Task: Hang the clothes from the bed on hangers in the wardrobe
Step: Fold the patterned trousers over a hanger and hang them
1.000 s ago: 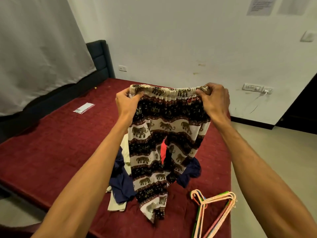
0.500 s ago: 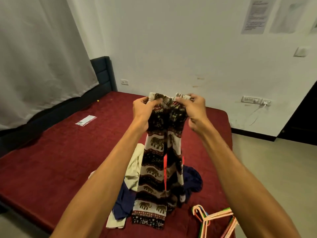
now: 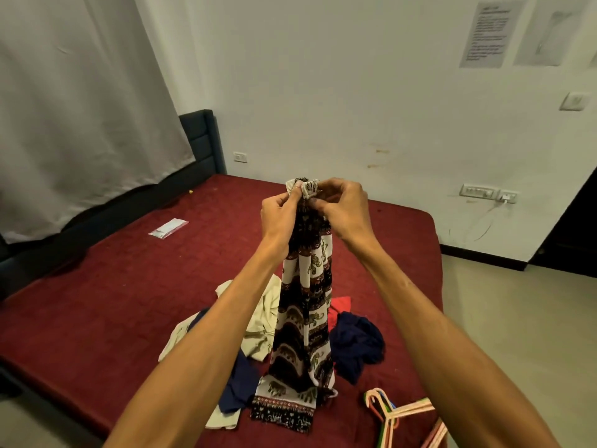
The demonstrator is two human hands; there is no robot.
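Head view: trousers [image 3: 303, 302] hang gathered narrow over the bed [image 3: 113, 302] near its front edge, hem resting on the cover.
Left hand [image 3: 279, 218]: pinches the bunched waistband from the left.
Right hand [image 3: 342, 211]: pinches the same waistband, fingers curled, just beside the other.
Pile [image 3: 261, 318]: cream, navy and red clothes around the trousers' lower part.
Hangers [image 3: 397, 415]: at the bed's front right corner.

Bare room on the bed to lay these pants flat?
Widest bare patch: red bed cover between the clothes pile and the headboard, bar a small packet. Smaller strip beyond the right hand, toward the wall-side edge. Crowded: under the pants, and hangers at the near corner.
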